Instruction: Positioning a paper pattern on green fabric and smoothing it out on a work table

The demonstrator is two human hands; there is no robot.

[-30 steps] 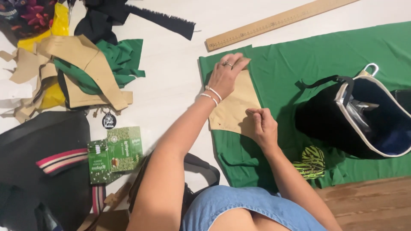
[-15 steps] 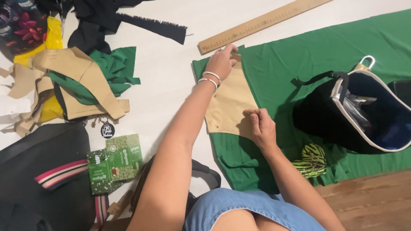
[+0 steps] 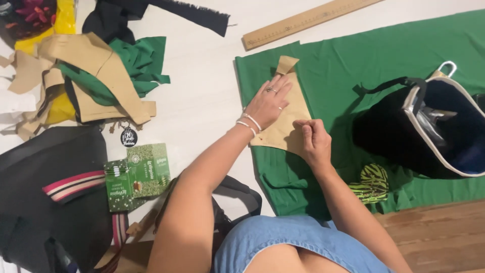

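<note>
Head view. Tan paper pattern piece (image 3: 285,119): lies flat on the left part of the green fabric (image 3: 353,65), its far tip curled up. Left hand (image 3: 268,103): palm down on the pattern, fingers spread flat and gripping nothing, pressing it to the cloth. Right hand (image 3: 314,141): at the pattern's near right edge, fingers pinched together on something too small to make out, possibly a pin.

Handling judgement: the flat hand should keep even pressure so paper and cloth do not creep apart; the pinching fingers should work close to the edge, with the fabric smooth beneath and no fold caught under it. The curled far tip wants flattening before it is fixed.

Nearby, right: black tote bag (image 3: 434,126) with a pale rim, resting on the fabric; green zebra-striped item (image 3: 371,184) just near of it. Far: wooden ruler (image 3: 303,21) touching the fabric's far edge. Left: heap of tan and green scraps (image 3: 101,76), green boxes (image 3: 136,174), black bag with striped strap (image 3: 50,202) on the white surface (image 3: 202,101).
</note>
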